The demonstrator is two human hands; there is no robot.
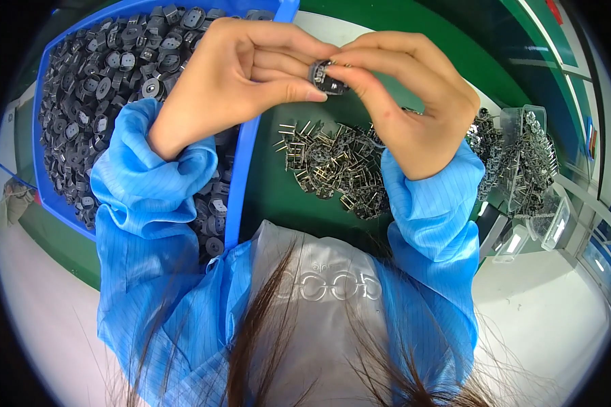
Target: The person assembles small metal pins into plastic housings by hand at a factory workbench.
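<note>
The left hand [234, 78] and the right hand [417, 95] are meeting near the top of the view, and a small black part [330, 83] is sitting between their fingertips. The left hand's grip is pinching the part by its left side: the thumb is pressing at the lower left edge, while the fingers are lying behind and above it. The right hand's grip is closing on the same part from the other side, with the thumb tip covering some of its upper face and the forefinger tip bending in close to the upper edge. The part is standing tilted, its marked dark face partly showing below the right thumb. A bright speck is showing beside the right fingertips, too small to identify.

Below the hands, a pile of metal-pinned pieces [332, 163] is lying on the green bench [271, 197], well apart from the held part and partly reaching behind the right wrist. To the left, a blue bin [246, 163] is holding a heap of dark plastic parts [91, 85], and the left forearm is passing over it. To the right, beyond the right wrist, a clear box [507, 122] is holding more metal pieces [533, 163]. Blue sleeves [431, 203] are covering both forearms.
</note>
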